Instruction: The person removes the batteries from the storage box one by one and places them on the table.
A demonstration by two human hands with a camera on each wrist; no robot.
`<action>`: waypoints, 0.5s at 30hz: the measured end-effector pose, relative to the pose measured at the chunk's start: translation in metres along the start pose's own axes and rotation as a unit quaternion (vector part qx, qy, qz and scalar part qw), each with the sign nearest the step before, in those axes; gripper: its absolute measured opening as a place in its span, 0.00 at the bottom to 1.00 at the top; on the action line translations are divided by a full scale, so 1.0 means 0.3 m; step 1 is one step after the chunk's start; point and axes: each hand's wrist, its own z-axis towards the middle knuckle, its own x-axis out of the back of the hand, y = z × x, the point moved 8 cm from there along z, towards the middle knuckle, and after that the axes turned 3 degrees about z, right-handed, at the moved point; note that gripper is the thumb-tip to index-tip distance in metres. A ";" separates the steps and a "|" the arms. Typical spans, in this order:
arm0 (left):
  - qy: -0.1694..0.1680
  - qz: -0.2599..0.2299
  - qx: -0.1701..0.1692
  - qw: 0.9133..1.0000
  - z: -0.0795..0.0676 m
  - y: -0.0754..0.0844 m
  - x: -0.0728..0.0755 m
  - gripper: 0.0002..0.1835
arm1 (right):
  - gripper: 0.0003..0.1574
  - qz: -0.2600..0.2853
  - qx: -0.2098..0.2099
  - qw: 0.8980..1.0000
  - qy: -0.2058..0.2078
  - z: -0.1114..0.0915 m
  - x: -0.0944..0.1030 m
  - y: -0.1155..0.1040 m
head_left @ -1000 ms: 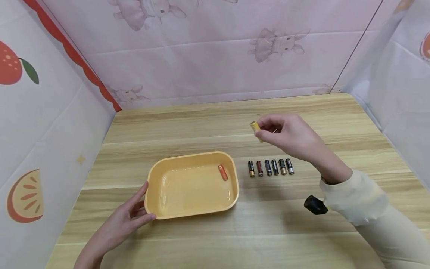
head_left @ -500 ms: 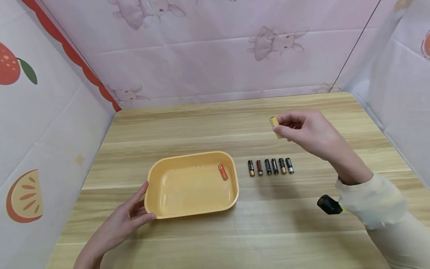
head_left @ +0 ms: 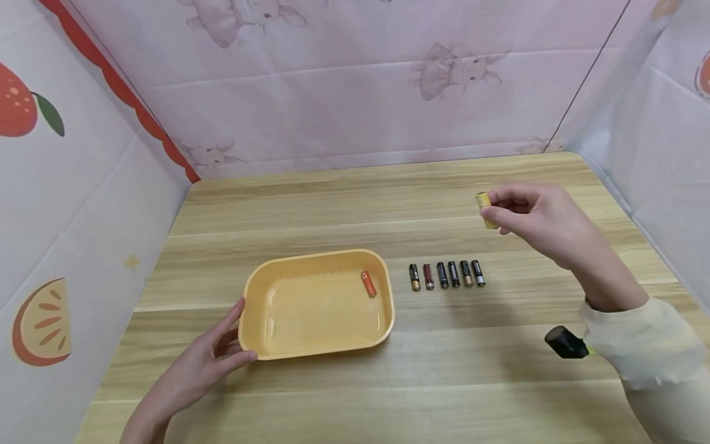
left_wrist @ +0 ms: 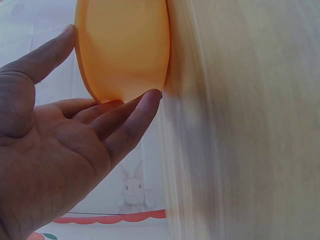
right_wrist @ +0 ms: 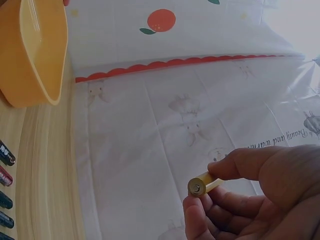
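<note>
My right hand (head_left: 554,225) pinches a small yellow battery (head_left: 485,209) between thumb and fingers, above the back right of the table. In the right wrist view one end of this battery (right_wrist: 199,187) faces the camera. Resting against the left end of a yellow plastic tub (head_left: 316,354), my left hand (head_left: 199,364) has its thumb at the near corner and fingers along the end wall. In the left wrist view its extended fingers (left_wrist: 132,122) touch the tub's outside. An orange battery (head_left: 368,284) lies in the tub's right side.
Right of the tub, several batteries (head_left: 447,275) lie in a neat row on the wooden table (head_left: 310,209). Printed cloth walls (head_left: 344,111) stand behind and on both sides. A black piece (head_left: 566,342) sticks out from the right sleeve.
My right hand has moved to the right with the yellow battery in its pinch. The left hand, tub and row of batteries have stayed where they were.
</note>
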 end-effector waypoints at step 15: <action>-0.004 -0.003 0.000 1.000 0.006 0.005 0.002 0.51 | 0.22 0.001 -0.031 0.999 0.010 -0.011 0.053 0.072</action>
